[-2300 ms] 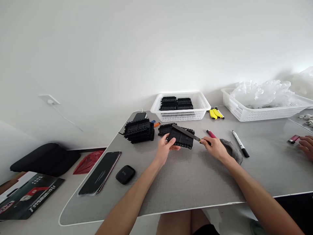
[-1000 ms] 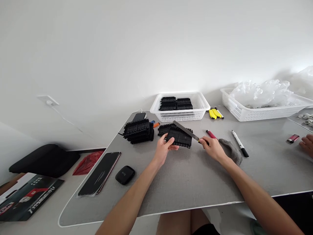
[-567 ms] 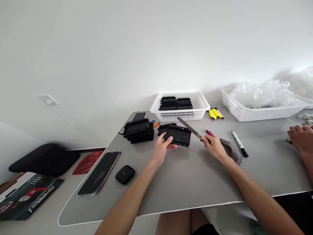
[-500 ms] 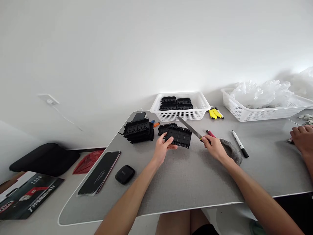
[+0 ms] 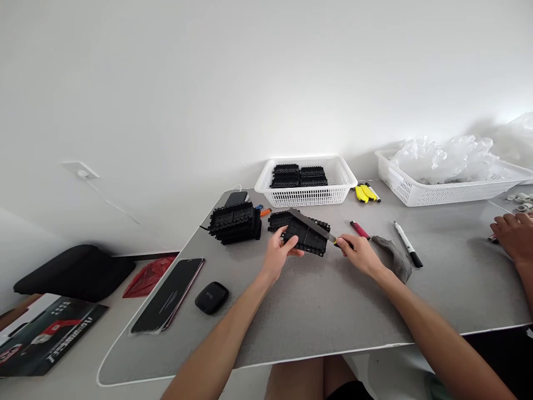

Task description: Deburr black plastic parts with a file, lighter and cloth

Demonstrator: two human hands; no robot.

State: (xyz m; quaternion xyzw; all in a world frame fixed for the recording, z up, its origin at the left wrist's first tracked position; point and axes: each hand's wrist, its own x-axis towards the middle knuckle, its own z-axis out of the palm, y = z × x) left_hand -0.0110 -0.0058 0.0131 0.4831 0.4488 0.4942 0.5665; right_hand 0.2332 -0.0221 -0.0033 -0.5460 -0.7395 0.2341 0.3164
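Note:
My left hand [image 5: 278, 254] grips a flat black plastic part [image 5: 303, 240] with toothed edges by its left end, thumb on top. In my right hand [image 5: 358, 253] is the handle of a flat metal file [image 5: 313, 225]. The file's blade lies across the upper side of the black part and hides some of it. Just behind, a similar black part [image 5: 276, 220] rests on the table. To the left stands a stack of such parts [image 5: 233, 222]. A grey cloth-like piece [image 5: 397, 260] lies beside my right wrist.
A white basket [image 5: 308, 195] at the back holds several black parts. Right of it are yellow-handled tools [image 5: 365, 193] and another basket [image 5: 437, 195] with plastic bags. A red lighter-like item [image 5: 360, 229], a marker [image 5: 408, 244], a black case [image 5: 212, 298] and another person's hand [image 5: 513, 236] are around.
My right hand has moved left and slightly down, bringing the file from beside the black part to across its top. My left hand keeps its hold, the part slightly more tilted.

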